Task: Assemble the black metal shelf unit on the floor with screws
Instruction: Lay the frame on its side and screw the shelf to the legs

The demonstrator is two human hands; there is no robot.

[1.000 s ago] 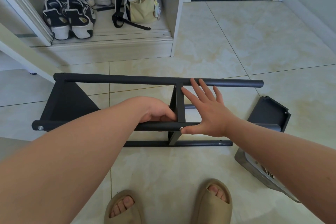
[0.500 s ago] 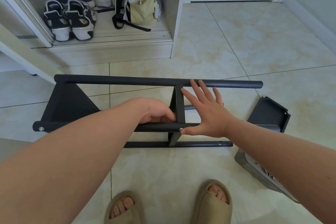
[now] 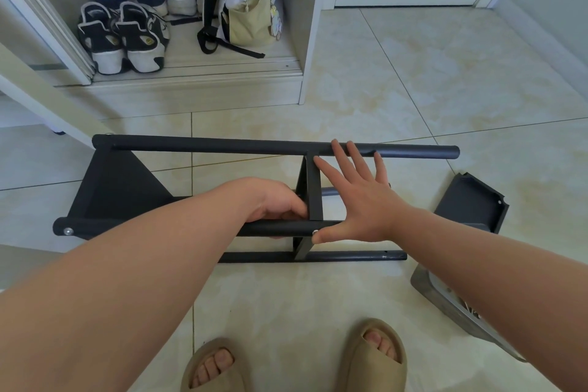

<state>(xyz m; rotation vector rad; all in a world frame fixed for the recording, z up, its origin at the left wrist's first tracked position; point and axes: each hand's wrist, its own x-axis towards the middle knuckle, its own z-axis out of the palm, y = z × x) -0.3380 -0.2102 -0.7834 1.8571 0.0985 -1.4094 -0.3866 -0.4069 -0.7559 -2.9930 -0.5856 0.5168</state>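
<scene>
Black metal shelf frame (image 3: 121, 181) lies on the tiled floor (image 3: 413, 89), just beyond the feet (image 3: 375, 356). Left hand (image 3: 280, 204) curls round its near tube (image 3: 280, 227) beside the crosspiece (image 3: 313, 188), likely steadying the joint; right hand (image 3: 359, 194) spreads flat, fingers (image 3: 339, 151) reaching the far tube (image 3: 222, 146), thumb by a screw (image 3: 315, 232).

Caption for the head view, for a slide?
Left hand grips the shelf frame's near tube; right hand spread open, fingertips on far tube, thumb by screw.
</scene>
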